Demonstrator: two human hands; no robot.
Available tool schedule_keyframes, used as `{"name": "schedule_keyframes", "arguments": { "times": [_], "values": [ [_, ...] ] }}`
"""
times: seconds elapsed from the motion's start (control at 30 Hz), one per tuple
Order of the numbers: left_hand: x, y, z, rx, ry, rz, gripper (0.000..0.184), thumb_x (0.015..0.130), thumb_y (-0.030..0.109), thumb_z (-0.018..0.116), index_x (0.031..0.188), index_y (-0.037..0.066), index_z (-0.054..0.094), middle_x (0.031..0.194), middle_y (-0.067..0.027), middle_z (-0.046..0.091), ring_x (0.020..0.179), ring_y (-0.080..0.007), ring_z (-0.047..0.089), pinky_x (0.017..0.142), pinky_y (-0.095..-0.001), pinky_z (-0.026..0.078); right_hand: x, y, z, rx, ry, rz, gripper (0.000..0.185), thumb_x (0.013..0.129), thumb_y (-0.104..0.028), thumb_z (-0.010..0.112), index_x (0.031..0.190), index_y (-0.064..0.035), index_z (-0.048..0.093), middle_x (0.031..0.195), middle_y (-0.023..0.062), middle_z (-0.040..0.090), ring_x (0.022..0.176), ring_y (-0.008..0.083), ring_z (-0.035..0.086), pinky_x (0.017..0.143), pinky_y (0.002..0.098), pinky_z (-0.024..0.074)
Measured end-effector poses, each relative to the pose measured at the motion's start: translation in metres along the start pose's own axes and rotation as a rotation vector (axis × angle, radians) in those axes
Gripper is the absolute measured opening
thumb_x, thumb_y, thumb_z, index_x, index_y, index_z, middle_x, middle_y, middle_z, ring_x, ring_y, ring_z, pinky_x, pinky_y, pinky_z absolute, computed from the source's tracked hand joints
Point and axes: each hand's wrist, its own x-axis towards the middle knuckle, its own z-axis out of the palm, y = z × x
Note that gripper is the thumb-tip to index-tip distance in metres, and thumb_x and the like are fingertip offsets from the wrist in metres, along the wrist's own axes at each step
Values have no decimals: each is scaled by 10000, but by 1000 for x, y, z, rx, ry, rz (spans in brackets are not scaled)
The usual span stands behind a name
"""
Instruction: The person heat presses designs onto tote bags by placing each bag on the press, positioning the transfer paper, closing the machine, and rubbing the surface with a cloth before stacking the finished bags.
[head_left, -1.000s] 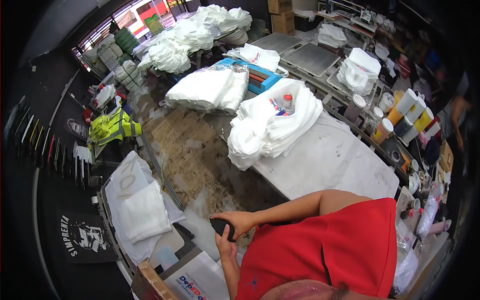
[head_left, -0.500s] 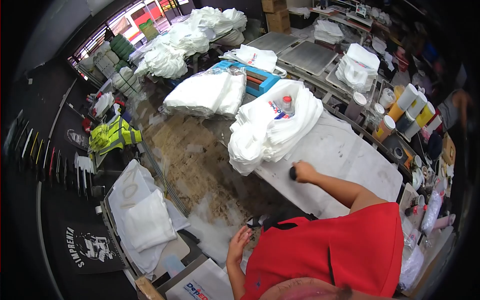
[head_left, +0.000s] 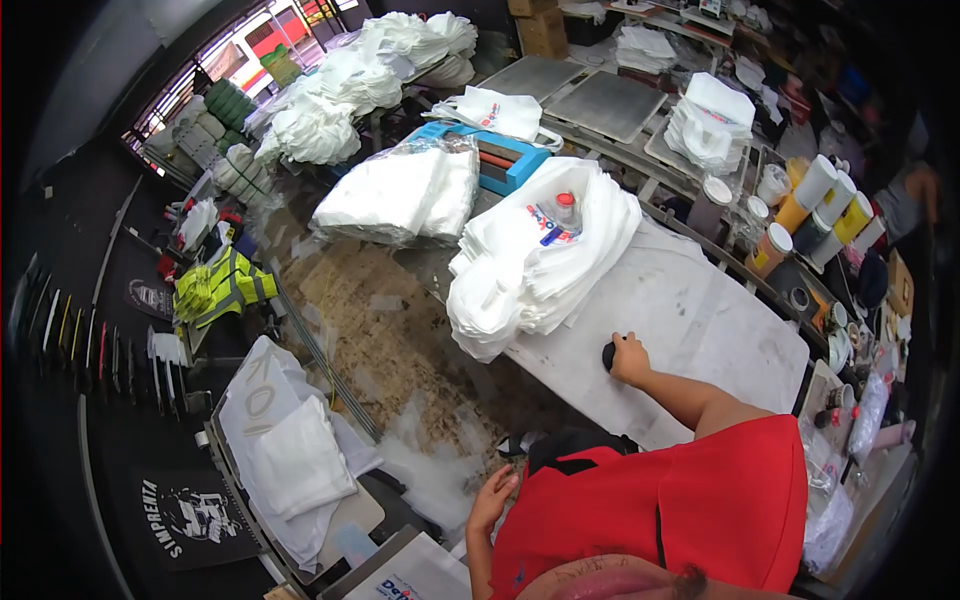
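My right hand [head_left: 629, 360] is closed around a small dark rounded object [head_left: 608, 356], whose kind I cannot make out. It is over the near side of the pale, stained table [head_left: 690, 330]. Beyond that hand lies a big pile of white fabric bags [head_left: 545, 270] with red and blue print, and a clear container with a red top [head_left: 565, 203] sits on the pile. Low at my side, my left hand [head_left: 492, 498] holds nothing, its fingers loosely stretched. Beneath it, a printed white bag [head_left: 415, 572] lies on a board.
Plastic-wrapped white bundles [head_left: 400, 190] and a blue frame [head_left: 515, 170] stand behind the pile. Ink containers [head_left: 770, 250] line the table's right side. At left, folded white cloth [head_left: 300, 455] lies on a platen. A person's arm [head_left: 922, 190] shows at far right.
My right hand, with the dark object, has moved to the right, from the table's edge to over its surface. My left hand has shifted slightly right and down. The view has tilted a little.
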Motion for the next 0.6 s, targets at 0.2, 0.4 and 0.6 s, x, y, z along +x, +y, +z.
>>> {"name": "schedule_keyframes", "arguments": {
  "times": [0.2,0.4,0.6],
  "values": [
    [0,9,-8,65,-14,-91,592,973,308,653,1464,46,451,1279,-118,646,1167,-184,582,983,-322,440,2,3,5,-5,-9,20,562,690,-69,745,1211,-65,533,1157,250,523,1025,425,606,832,475,564],
    [32,34,-49,155,132,-51,547,977,318,633,1428,48,481,1208,-87,678,1095,-169,615,927,-325,464,13,-2,-2,-43,-82,55,527,690,-69,729,1180,-69,536,1131,258,534,1004,435,612,837,495,549],
    [47,41,-57,94,243,24,476,990,295,612,1385,50,513,1184,-78,686,1078,-157,626,913,-322,468,30,-10,1,-83,-127,82,537,698,-91,737,1196,-63,538,1134,259,539,1008,428,618,846,482,555]
  ]
}}
